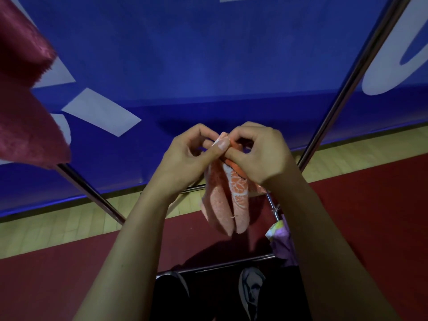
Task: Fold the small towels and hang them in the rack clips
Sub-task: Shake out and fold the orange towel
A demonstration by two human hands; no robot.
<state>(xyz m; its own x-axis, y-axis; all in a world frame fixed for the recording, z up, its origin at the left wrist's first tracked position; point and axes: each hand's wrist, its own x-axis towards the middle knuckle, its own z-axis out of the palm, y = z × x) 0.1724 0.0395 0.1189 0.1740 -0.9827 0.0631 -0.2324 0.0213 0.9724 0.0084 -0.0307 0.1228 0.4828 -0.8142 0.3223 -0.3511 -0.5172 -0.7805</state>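
A small orange-and-white patterned towel (231, 198) hangs bunched in folds at the centre of the head view. My left hand (185, 158) pinches its top edge between thumb and fingers. My right hand (259, 154) pinches the same top edge from the other side, fingers curled. Any clip at the pinched spot is hidden by my fingers. A dark red towel (25, 107) hangs at the upper left, close to the camera.
Metal rack poles run diagonally at the left (92, 193) and right (352, 79), with crossbars (215, 267) below my hands. A purple patterned cloth (281, 239) hangs at the lower right. Behind is a blue banner (208, 54); below, red and wooden floor and my shoes (251, 288).
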